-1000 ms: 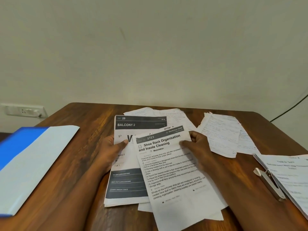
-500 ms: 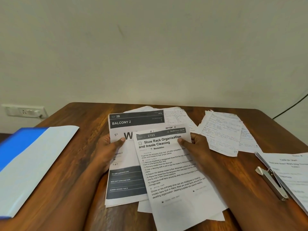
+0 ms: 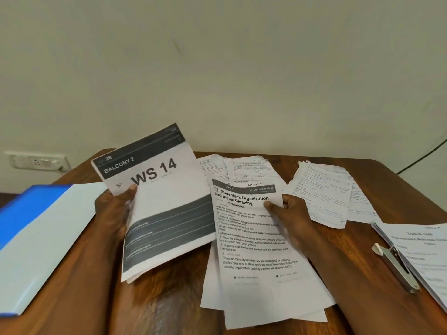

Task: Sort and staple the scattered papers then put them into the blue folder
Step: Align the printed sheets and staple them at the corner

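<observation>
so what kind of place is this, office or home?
Likely an office or study desk, though a home can't be ruled out: a wooden table against a plain wall, printed worksheets, handwritten pages, a stapler and a blue folder.

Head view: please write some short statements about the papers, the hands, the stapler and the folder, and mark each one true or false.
1. The left hand holds the sheet marked WS 14 lifted and tilted. True.
2. The right hand holds the stapler. False: the stapler lies on the table to the right, and the right hand has its grip on the sheet titled Shoe Rack Organization.
3. The blue folder lies at the left of the table. True.
4. The handwritten sheets are inside the folder. False: they lie loose on the table, toward the far edge.
5. The Shoe Rack Organization sheet lies on top of other white sheets. True.
</observation>
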The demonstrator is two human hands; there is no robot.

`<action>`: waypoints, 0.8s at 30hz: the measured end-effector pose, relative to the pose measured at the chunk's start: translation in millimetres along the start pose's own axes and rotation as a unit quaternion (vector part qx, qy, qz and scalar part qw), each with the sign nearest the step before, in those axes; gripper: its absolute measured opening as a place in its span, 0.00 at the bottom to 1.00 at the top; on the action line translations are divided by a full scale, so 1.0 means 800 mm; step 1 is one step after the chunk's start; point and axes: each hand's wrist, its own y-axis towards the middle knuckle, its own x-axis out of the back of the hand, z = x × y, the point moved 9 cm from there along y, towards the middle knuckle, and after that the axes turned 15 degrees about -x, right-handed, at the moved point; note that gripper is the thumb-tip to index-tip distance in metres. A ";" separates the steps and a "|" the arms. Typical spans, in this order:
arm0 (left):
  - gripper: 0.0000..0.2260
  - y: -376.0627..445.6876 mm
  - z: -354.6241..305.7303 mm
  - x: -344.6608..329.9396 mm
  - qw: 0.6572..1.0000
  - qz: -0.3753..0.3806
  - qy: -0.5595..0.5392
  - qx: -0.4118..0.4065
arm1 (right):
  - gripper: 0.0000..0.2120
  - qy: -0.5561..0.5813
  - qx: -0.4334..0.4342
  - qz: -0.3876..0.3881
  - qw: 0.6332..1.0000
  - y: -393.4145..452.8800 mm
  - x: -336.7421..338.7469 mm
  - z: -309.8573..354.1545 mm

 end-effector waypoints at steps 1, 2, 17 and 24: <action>0.11 0.004 0.000 0.005 1.000 -0.009 0.002 -0.007 | 0.13 0.005 -0.001 0.001 1.000 0.001 0.000 -0.001; 0.12 0.006 -0.002 0.008 1.000 -0.015 0.004 -0.015 | 0.13 0.007 -0.001 0.002 1.000 0.001 0.001 -0.001; 0.13 0.000 -0.013 0.023 0.991 -0.092 -0.088 -0.042 | 0.11 -0.018 -0.017 -0.041 0.999 0.003 0.009 -0.003; 0.14 0.008 -0.010 0.030 0.985 -0.121 -0.115 -0.049 | 0.08 -0.057 -0.021 -0.072 0.996 0.007 0.018 -0.002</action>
